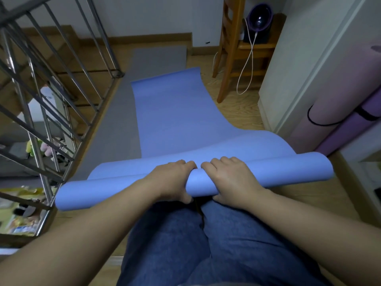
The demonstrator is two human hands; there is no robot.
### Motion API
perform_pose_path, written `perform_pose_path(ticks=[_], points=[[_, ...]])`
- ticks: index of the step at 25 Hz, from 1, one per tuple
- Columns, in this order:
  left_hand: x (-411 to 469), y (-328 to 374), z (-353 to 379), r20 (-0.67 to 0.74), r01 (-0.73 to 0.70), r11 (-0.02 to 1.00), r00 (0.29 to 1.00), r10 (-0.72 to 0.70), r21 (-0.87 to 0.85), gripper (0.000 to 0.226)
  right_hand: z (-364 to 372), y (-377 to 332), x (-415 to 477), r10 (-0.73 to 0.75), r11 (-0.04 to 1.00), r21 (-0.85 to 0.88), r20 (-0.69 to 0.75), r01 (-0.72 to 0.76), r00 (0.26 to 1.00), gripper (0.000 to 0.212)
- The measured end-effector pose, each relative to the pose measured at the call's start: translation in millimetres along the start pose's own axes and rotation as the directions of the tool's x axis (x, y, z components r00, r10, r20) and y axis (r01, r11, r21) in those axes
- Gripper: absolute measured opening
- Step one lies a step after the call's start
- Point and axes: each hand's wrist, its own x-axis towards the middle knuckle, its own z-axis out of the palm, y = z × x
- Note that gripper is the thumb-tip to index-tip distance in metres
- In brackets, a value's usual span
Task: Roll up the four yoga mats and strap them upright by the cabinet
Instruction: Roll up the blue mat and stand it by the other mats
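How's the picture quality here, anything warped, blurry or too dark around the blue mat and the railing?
Head view: the wide lens bows the railing and the cabinet edge; light is dim and flat, no glare on the blue mat; the clutter past the railing, lower left, is smeared; left hand and right hand look sharp.

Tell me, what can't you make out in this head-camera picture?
Head view:
- The grey mat: largely covered by the blue mat, so its near end is hidden.
- The purple rolled mats: cut off by the right edge, so their number is unclear.
- Middle of the blue roll: covered by the left hand and right hand.
- Clutter beyond the railing: blurred and crossed by bars.
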Motion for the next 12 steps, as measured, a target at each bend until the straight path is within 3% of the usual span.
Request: perform_pose_path(ticks=[2, 4, 12], points=[[-4, 4, 16, -0.254, -0.003, 0.973, 0.965, 0.063, 0.231, 0.072, -14, 5, 12, 0.039, 0.996, 0.07, 0.153, -0.051, 0.987, 0.057], [-10, 11, 22, -0.35, 0.024, 0.94, 0.931, 0.103, 0.339, 0.079, -24, 10, 19, 0.009, 0.99, 0.136, 0.234, -0.042, 0.972, 0.055], [-38, 17, -38, -0.247, -0.016, 0.985, 0.967, 0.058, 0.17, 0.059, -103, 17, 38, -0.123, 0.988, 0.137, 0.45, 0.068, 0.885, 0.059]])
